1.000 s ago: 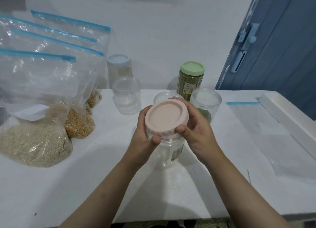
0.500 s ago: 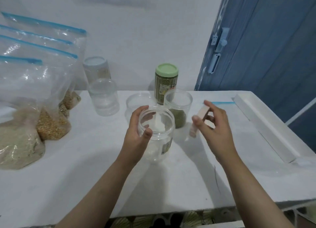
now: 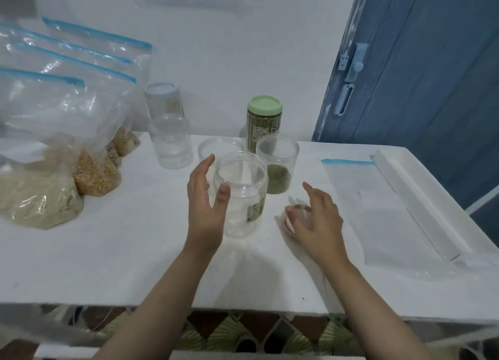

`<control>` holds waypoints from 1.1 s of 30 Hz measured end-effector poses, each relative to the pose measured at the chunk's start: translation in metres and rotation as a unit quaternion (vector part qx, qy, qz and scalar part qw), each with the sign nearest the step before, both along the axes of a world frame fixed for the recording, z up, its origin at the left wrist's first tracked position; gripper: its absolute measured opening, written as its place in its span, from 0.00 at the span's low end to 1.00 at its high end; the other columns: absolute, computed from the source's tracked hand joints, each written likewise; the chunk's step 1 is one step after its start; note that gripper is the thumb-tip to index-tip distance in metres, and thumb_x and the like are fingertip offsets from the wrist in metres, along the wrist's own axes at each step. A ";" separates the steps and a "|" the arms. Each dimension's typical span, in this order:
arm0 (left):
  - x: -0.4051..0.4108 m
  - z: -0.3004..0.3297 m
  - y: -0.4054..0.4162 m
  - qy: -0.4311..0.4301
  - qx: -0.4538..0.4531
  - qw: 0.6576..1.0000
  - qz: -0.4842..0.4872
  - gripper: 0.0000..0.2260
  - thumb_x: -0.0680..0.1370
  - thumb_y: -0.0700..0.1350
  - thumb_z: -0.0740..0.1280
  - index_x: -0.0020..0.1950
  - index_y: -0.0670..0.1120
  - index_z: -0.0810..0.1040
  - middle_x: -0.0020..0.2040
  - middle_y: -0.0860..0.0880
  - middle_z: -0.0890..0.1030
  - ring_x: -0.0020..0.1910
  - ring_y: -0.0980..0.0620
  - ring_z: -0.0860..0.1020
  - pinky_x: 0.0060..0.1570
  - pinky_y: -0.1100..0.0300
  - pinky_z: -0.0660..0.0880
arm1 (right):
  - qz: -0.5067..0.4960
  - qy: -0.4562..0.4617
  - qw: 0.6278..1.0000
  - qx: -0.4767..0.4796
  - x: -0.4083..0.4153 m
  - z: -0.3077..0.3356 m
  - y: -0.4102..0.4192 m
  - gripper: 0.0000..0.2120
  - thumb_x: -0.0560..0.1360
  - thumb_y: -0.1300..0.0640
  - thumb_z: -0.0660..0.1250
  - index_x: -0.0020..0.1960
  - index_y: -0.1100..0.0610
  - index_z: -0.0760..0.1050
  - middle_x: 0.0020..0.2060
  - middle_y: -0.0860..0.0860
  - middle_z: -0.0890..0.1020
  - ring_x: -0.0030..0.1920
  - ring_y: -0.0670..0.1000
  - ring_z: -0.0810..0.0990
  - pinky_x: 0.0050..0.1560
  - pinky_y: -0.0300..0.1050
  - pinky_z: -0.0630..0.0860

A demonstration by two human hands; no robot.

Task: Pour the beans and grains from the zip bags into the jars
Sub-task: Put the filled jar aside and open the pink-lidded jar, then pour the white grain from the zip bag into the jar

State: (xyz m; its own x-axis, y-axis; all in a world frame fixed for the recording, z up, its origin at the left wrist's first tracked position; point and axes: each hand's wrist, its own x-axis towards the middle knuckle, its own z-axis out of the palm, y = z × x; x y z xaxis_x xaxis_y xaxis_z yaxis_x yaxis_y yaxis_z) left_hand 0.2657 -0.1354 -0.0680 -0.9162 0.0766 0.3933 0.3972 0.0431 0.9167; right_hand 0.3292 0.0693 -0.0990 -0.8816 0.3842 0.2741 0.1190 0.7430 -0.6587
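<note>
**White table, loaded with bags and jars**

The white table [image 3: 135, 251] carries filled zip bags [image 3: 54, 170] well left of the left hand [image 3: 205, 205]. An open clear jar [image 3: 241, 197] stands just beside that hand. More jars [image 3: 276, 167] cluster beyond both hands. A pink lid [image 3: 290, 221] lies under the right hand [image 3: 316, 221]; an empty zip bag [image 3: 378, 211] lies flat to its right.

— What can't you make out under your right hand [image 3: 314, 219]?
— The pink lid [image 3: 289, 220]: your fingers cover most of it, and it blurs.
— And on the left?
— The zip bags [image 3: 54, 132] run off the picture's edge; the front ones hide the rear ones' contents.
— The jar label [image 3: 255, 211]?
— Too small to read.
</note>
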 end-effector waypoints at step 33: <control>-0.199 0.072 -0.401 -0.004 -0.067 0.974 0.215 0.29 0.83 0.51 0.63 0.80 0.53 0.53 0.79 0.48 0.59 0.77 0.50 0.59 0.75 0.51 0.59 | 0.082 0.228 0.917 -0.318 -0.219 0.090 -0.428 0.29 0.83 0.50 0.61 0.79 0.42 0.51 0.77 0.46 0.59 0.77 0.47 0.59 0.76 0.55 0.61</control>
